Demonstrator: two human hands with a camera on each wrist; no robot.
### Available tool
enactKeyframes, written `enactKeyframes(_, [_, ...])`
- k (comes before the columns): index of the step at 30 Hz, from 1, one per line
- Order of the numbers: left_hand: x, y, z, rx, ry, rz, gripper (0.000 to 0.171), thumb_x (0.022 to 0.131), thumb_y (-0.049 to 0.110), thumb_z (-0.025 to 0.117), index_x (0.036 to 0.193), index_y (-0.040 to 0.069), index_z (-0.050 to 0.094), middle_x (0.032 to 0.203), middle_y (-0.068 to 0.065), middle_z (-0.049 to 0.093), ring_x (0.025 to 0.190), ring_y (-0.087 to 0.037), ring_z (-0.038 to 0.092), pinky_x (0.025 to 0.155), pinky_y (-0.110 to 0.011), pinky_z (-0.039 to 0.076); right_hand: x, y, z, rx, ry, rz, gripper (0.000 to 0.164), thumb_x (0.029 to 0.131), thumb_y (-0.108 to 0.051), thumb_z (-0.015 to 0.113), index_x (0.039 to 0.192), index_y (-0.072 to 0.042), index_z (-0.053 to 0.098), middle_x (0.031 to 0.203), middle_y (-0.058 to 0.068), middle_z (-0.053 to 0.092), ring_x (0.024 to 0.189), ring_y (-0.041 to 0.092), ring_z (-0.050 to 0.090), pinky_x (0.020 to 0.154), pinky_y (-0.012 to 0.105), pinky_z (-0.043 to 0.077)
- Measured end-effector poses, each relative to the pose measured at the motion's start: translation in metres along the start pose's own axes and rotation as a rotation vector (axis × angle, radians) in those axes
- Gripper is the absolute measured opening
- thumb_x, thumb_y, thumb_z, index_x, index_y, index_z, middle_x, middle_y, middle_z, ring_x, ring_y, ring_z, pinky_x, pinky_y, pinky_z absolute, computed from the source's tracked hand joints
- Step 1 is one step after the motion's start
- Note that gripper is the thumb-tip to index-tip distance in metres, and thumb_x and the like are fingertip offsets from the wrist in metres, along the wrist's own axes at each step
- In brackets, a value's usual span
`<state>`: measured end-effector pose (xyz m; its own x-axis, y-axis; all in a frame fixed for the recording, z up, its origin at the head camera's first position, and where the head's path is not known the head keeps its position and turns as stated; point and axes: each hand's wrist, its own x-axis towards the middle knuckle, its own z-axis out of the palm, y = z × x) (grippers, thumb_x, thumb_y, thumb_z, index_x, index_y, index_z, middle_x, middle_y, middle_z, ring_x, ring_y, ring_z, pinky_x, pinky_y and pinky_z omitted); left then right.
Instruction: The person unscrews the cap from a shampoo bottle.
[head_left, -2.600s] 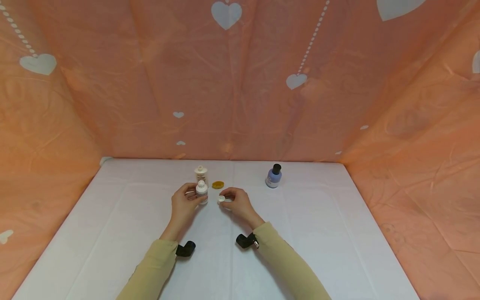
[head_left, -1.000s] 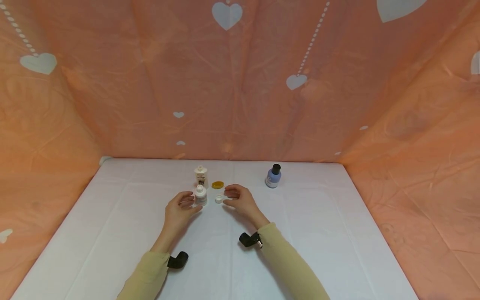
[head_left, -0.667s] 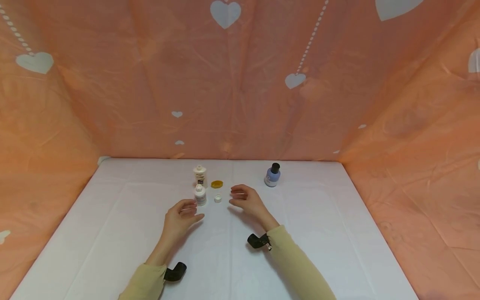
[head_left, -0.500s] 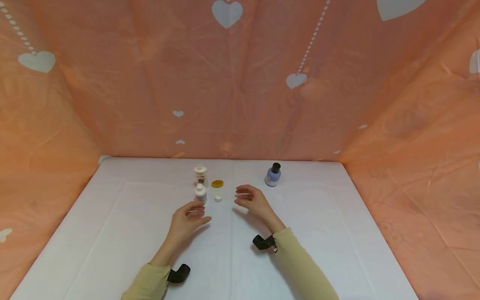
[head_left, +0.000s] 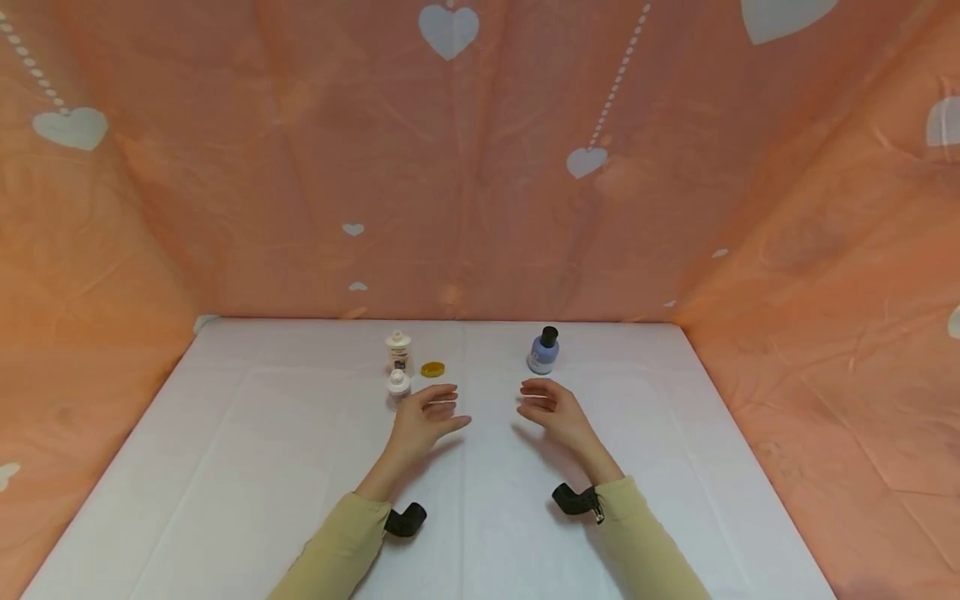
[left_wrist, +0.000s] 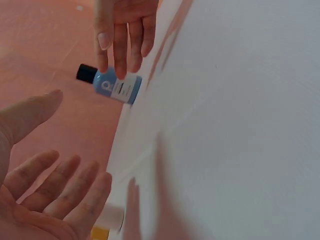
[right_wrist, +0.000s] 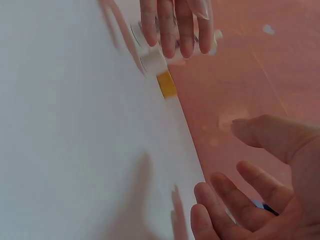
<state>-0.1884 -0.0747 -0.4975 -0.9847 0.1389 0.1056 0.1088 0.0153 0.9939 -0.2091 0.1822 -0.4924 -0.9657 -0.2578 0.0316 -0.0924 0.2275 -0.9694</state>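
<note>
Blue bottle (head_left: 543, 354), black cap (head_left: 550, 335) on top: stands on the white tabletop (head_left: 510, 542) near its far edge, right of centre. Long axis upright, cap uppermost; pale label on the lower body.

Key relation: bottle lies straight ahead of the right hand (head_left: 557, 413), just beyond its fingertips on the side away from the person. Head view shows a gap; no contact there. In the left-wrist view these fingertips overlap the bottle, but only along the line of sight, judging from the head view. Right hand clearly the nearer.

Right hand: empty, fingers loosely bent, thumb side toward the person. Left hand (head_left: 422, 423): also empty, fingers relaxed, thumb apart; palm faces the right hand across a gap. From the left hand, the blue bottle is ahead and to the right, well apart.

By the left hand: white nozzle bottle (head_left: 398, 386), upright, its lower part screened by the hand; touching or not, cannot tell. Cream nozzle bottle (head_left: 398, 350) upright just behind it. Yellow cap (head_left: 432, 369) on the tabletop right of both. White cap (right_wrist: 153, 62) beside the yellow one in the right-wrist view; hidden from the head camera.

My reading: with the bottle upright, its side faces the right hand, so a forward reach suits a side grip better than one from above.
</note>
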Motion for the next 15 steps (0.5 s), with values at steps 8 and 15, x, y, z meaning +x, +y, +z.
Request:
enactKeyframes(8, [0.027, -0.006, 0.031, 0.043, -0.028, 0.014, 0.057, 0.074, 0.001, 0.081, 0.125, -0.007, 0.057, 0.122, -0.026, 0.058, 0.112, -0.039, 0.057, 0.092, -0.04, 0.049, -0.009, 0.008, -0.033, -0.027, 0.111, 0.008, 0.048, 0.086, -0.001, 0.07, 0.128, 0.01, 0.049, 0.125, 0.03, 0.053, 0.112, 0.041, 0.056, 0.088, 0.027, 0.05])
enactKeyframes(15, [0.048, -0.01, 0.056, 0.077, -0.033, -0.017, 0.059, 0.074, 0.009, 0.083, 0.126, -0.003, 0.058, 0.124, -0.02, 0.059, 0.111, -0.033, 0.058, 0.091, -0.036, 0.05, -0.01, 0.001, -0.051, 0.014, 0.186, 0.029, 0.047, 0.086, 0.003, 0.068, 0.128, 0.011, 0.049, 0.127, 0.032, 0.05, 0.116, 0.042, 0.051, 0.083, 0.017, 0.048])
